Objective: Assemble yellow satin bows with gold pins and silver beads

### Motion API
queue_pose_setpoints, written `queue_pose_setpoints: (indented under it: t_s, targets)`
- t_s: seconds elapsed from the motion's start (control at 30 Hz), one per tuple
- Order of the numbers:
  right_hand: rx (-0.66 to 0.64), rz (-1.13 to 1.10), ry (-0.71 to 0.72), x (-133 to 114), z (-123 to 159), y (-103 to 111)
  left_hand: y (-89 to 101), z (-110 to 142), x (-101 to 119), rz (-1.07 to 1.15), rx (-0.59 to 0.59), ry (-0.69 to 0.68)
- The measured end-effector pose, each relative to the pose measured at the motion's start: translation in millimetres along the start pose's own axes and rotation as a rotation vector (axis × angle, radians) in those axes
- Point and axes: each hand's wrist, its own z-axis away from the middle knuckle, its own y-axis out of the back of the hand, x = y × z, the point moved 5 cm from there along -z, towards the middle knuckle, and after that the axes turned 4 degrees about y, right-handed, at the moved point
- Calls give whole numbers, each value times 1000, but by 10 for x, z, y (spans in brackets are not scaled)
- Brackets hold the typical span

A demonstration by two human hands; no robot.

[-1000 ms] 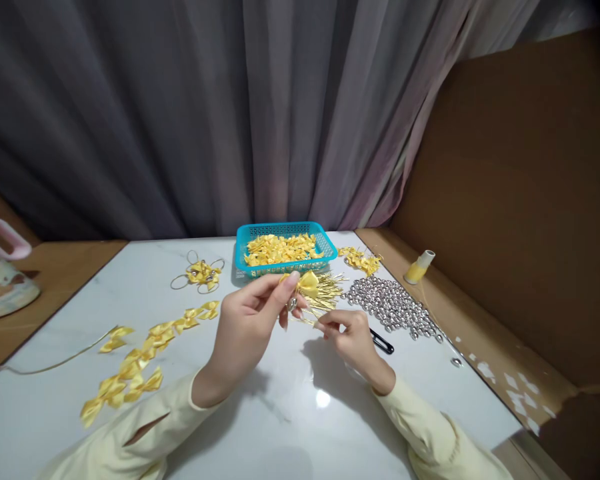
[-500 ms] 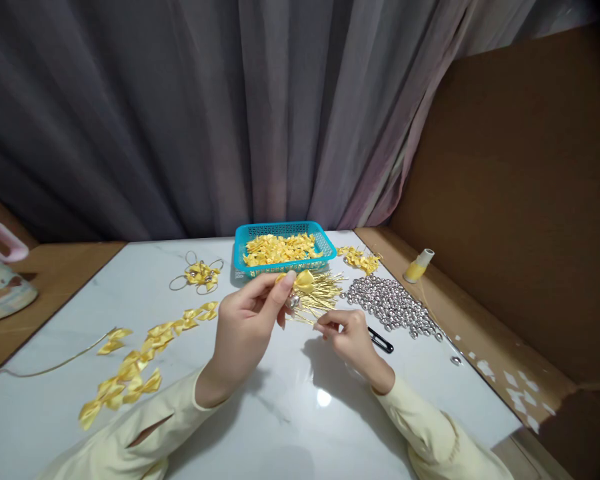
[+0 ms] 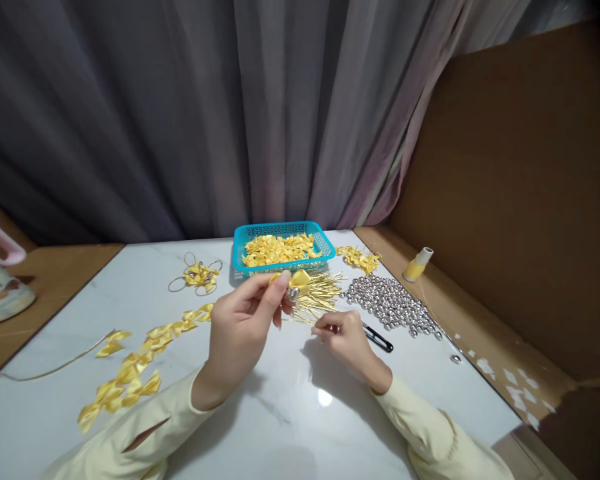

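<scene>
Head view: left hand (image 3: 245, 327) pinches yellow bow (image 3: 300, 281), grip closed.

The left sleeve (image 3: 177, 415) is pale yellow with a dark slit (image 3: 146, 435); the right sleeve (image 3: 420, 420), matching, has a puckered seam (image 3: 451, 437).

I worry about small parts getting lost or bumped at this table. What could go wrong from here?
The lone silver bead lies near the right edge of the table; a nudge could send it off. The black tool lies close beside the right hand and might get knocked. The yellow bow, pinched in the left hand's fingertips, could slip.
</scene>
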Motion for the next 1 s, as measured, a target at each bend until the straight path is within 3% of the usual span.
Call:
queue_pose_setpoints:
  t_s: [0.23,0.4,0.53,0.67,0.83,1.0]
  targets:
    - [-60,56,6,-5,-10,-19,-14,6,1,28,-14,16]
    - [-198,20,93,-140,-53,159,-32,7,-37,37,-36,33]
    - [-207,-341,188,-331,-41,330,-66,25,-65,3,-75,55]
    - [-139,-689,205,-483,19,302,-134,44,-50,2,-145,60]
    - [-93,-839,168,-588,61,201,-266,63,-78,22,-332,114]
    - [-64,-865,40,-576,69,224,-350,75,-107,77,-490,228]
